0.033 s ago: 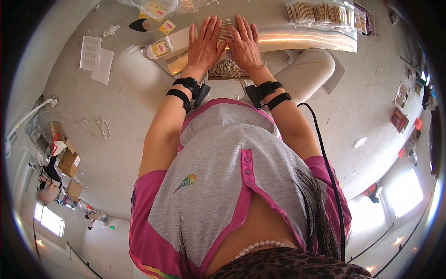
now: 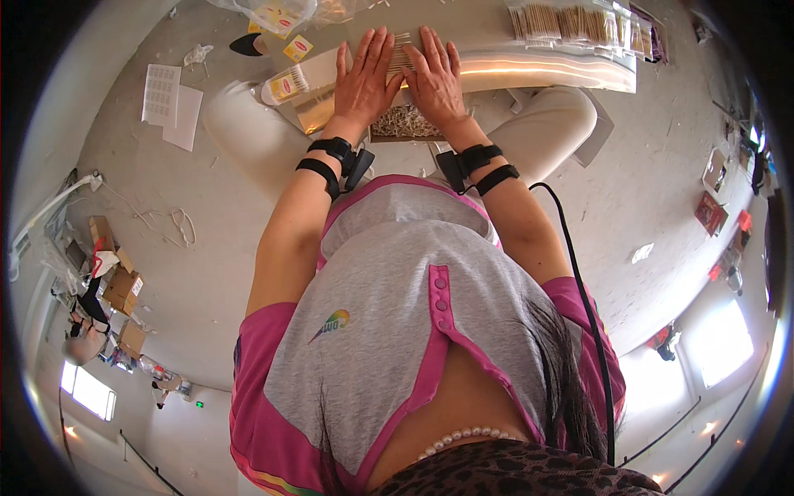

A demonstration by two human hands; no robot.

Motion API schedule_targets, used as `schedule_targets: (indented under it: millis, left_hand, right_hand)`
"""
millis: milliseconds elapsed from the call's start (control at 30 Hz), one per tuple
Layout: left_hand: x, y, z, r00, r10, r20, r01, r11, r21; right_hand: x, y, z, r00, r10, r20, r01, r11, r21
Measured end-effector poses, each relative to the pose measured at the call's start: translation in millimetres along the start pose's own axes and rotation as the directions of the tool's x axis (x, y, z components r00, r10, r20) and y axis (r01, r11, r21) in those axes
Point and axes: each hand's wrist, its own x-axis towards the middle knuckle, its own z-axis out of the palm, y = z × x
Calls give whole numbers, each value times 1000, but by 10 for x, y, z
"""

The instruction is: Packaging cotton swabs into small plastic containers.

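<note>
My left hand (image 2: 362, 83) lies palm down with its fingers stretched out on the shiny tabletop (image 2: 529, 74). Beside it my right hand (image 2: 437, 81) is also flat, fingers extended and slightly apart. Between the two hands is a small row of thin cotton swabs (image 2: 402, 51), partly covered by the fingers. An open box (image 2: 405, 136) full of loose swabs sits just below the table's near edge, between my wrists. Left of my left hand lies a clear pack of swabs (image 2: 284, 86) with a yellow label.
Clear bags of wooden-stick swabs (image 2: 571, 26) line the table's right end. A yellow card (image 2: 298, 48) and crumpled plastic bags (image 2: 277, 12) lie at the upper left. Paper sheets (image 2: 171, 107) rest on the floor at left. A black cable (image 2: 579, 281) runs from my right wrist strap.
</note>
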Motion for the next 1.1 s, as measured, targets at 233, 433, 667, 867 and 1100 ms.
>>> schedule_targets:
  millis: [233, 433, 667, 867, 1100]
  left_hand:
    - [-12, -21, 21, 1000, 10, 23, -10, 1000, -5]
    - [-10, -26, 20, 1000, 13, 26, -12, 1000, -21]
    - [-13, -25, 29, 1000, 12, 28, -12, 1000, -12]
    - [-18, -27, 35, 1000, 10, 18, -10, 1000, -21]
    - [-14, -25, 28, 1000, 4, 22, -4, 1000, -19]
  right_hand:
    - [2, -2, 2, 1000, 0, -1, 0, 1000, -2]
    - [1, -1, 9, 1000, 1, -2, -1, 1000, -5]
    - [-6, 4, 7, 1000, 6, 6, -6, 1000, 1]
    - [0, -5, 7, 1000, 3, -5, -3, 1000, -2]
    - [11, -13, -6, 1000, 2, -9, -2, 1000, -4]
